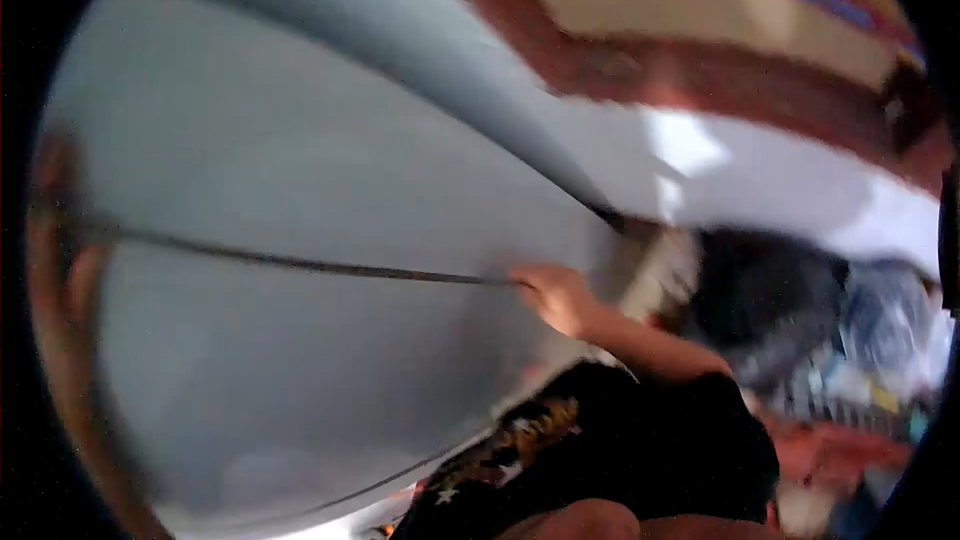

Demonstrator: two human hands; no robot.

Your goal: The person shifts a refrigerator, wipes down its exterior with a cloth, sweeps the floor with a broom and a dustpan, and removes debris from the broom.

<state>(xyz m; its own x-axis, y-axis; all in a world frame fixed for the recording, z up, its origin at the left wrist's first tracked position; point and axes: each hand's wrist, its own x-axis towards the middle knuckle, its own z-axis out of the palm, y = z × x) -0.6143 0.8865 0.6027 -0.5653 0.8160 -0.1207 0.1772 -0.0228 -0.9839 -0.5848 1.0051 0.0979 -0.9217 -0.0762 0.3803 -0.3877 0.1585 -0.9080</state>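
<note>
A long, thin dark strip [330,267] stretches across a broad pale grey surface [300,160]. At its right end, my right hand [555,295] is closed in a pinch on it. My left hand [65,210], blurred at the far left edge of the view, is at the strip's other end, with fingers that look wrapped round it. Between my hands the strip looks taut. The forearm below my left hand runs down the left edge.
Black printed clothing [650,440] fills the bottom centre. At the right lie a dark heap [765,290], clear plastic [885,320] and reddish cloth [835,450]. A reddish-brown ledge [700,75] crosses the upper right above a white surface [790,175].
</note>
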